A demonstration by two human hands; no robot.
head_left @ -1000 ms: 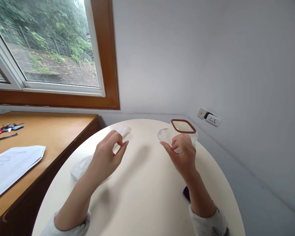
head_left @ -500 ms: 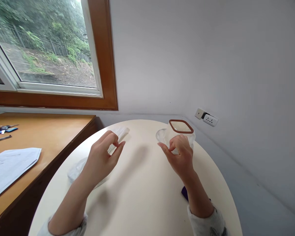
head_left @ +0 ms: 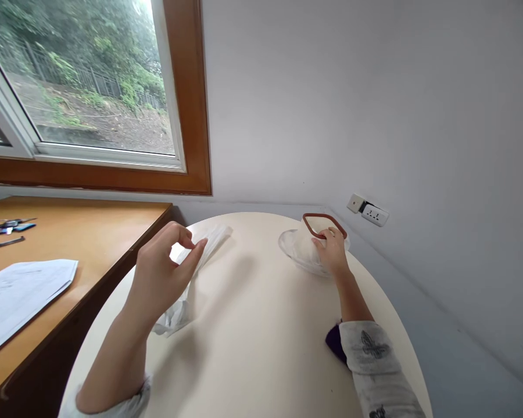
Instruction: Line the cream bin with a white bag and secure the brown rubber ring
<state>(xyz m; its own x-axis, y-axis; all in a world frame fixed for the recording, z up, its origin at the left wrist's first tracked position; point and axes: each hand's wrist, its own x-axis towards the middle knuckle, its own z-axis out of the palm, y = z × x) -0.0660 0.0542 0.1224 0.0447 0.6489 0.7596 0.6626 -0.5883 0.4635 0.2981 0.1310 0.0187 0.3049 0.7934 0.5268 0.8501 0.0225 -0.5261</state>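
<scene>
My right hand (head_left: 332,251) is at the back right of the round table, its fingers hooked over the brown rim of a pale, squarish container (head_left: 307,229) and gripping it. Clear plastic (head_left: 294,247) with a rounded edge lies against the container's base. On the left, my left hand (head_left: 163,264) hovers above the table with thumb and index finger brought together. Whether anything thin is between those fingertips cannot be made out. Beneath and beyond it lies a crumpled, see-through plastic bag (head_left: 215,239), partly hidden by the hand and forearm.
A dark purple object (head_left: 335,341) lies on the round table (head_left: 261,348), partly under my right sleeve. On the wooden desk (head_left: 113,223) at left are papers (head_left: 26,290), keys (head_left: 9,225) and a dark thin strip. A wall socket (head_left: 375,215) is at the right.
My right hand has moved forward from in front of the container onto its rim. My left hand has drawn back a little to the left, showing more of the plastic bag.
</scene>
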